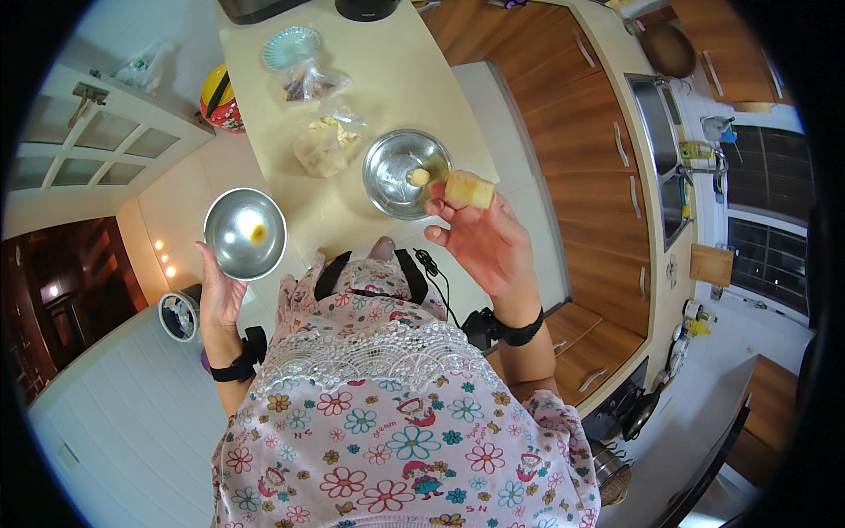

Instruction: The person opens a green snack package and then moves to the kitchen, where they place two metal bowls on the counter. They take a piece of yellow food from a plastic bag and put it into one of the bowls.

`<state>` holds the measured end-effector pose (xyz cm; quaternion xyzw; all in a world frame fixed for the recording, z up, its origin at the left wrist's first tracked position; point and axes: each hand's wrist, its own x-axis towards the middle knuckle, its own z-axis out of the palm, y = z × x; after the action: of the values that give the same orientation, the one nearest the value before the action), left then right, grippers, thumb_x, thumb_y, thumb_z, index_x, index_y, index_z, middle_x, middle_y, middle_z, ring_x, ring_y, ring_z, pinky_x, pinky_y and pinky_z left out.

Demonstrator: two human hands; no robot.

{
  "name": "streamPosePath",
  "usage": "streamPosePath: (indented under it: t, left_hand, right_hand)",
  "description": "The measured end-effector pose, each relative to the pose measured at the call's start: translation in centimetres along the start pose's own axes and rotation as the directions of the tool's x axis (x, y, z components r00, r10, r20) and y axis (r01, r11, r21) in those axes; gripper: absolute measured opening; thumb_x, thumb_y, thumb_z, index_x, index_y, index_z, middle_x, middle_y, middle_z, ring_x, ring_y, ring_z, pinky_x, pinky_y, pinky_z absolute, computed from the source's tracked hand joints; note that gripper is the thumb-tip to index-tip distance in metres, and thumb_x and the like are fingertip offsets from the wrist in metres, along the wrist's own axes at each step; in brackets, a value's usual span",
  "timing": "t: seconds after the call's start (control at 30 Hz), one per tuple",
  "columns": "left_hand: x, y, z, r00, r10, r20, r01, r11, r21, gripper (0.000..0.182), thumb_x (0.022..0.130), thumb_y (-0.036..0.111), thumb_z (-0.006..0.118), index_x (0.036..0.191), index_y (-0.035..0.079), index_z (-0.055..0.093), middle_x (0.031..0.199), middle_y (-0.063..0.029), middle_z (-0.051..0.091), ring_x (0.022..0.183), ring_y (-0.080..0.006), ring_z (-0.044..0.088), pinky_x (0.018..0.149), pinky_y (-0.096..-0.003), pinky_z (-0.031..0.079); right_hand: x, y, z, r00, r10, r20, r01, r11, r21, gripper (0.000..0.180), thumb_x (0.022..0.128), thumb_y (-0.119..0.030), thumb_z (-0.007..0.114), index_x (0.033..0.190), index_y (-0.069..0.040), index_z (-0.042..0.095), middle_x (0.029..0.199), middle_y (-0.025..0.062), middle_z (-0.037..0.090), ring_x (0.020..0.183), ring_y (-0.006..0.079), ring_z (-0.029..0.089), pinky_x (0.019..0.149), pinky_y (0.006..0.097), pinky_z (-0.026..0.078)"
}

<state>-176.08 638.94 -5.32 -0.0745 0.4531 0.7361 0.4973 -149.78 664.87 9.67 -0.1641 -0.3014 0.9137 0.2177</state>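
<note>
My left hand (224, 294) grips a small stainless steel bowl (221, 241) by its side, thumb along the outer wall. A brownish-yellow spot shows inside that bowl, which stands off the table's left edge. Raised palm up, my right hand (492, 254) holds a thick pale yellow chunk of food (469, 189) at its fingertips; its exact kind I cannot tell. The chunk is just right of a larger stainless steel bowl (386, 188) on the table. Inside the larger bowl lies a small pale yellow lump (418, 177).
On the cream table (389, 79) sit a plastic bag of pale yellow pieces (327, 142), another clear bag with dark contents (310, 84) and a light blue fluted plate (291, 48). A dark appliance (366, 8) stands at the far end. Wooden cabinets (581, 145) line the right.
</note>
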Motion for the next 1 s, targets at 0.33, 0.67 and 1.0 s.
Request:
streamPosePath:
  t: [0.33, 0.67, 1.0]
  left_hand:
    - [0.2, -0.5, 0.1, 1.000, -0.013, 0.000, 0.013, 0.999, 0.034, 0.070, 0.095, 0.062, 0.040, 0.136, 0.006, 0.044, 0.129, -0.0085, 0.057, 0.115, -0.0179, 0.059, 0.096, -0.0345, 0.051]
    - [-0.5, -0.4, -0.3, 1.000, 0.003, 0.010, -0.004, 1.000, 0.027, 0.071, 0.095, 0.062, 0.040, 0.135, 0.005, 0.044, 0.129, -0.0095, 0.058, 0.114, -0.0188, 0.059, 0.096, -0.0346, 0.051]
    - [-1.6, -0.2, -0.5, 0.999, -0.032, -0.042, 0.034, 0.998, 0.049, 0.071, 0.095, 0.063, 0.038, 0.134, 0.004, 0.045, 0.127, -0.0091, 0.058, 0.110, -0.0176, 0.061, 0.092, -0.0312, 0.054]
  right_hand:
    - [-0.9, 0.4, 1.5, 0.993, 0.088, -0.083, -0.076, 0.987, 0.139, 0.043, 0.099, -0.037, 0.054, 0.128, -0.005, 0.051, 0.118, 0.0130, 0.060, 0.095, 0.0183, 0.056, 0.083, 0.0361, 0.050]
    - [-0.3, 1.4, 0.7, 0.959, 0.154, -0.238, -0.120, 0.981, 0.151, 0.042, 0.100, -0.041, 0.051, 0.120, -0.005, 0.055, 0.112, 0.0110, 0.062, 0.090, 0.0174, 0.058, 0.081, 0.0338, 0.051]
    - [-3.9, -1.6, 10.8, 0.803, -0.165, 0.572, 0.436, 0.818, -0.376, 0.017, 0.091, -0.022, 0.068, 0.092, -0.006, 0.066, 0.083, 0.0184, 0.071, 0.072, 0.0228, 0.064, 0.066, 0.0358, 0.052]
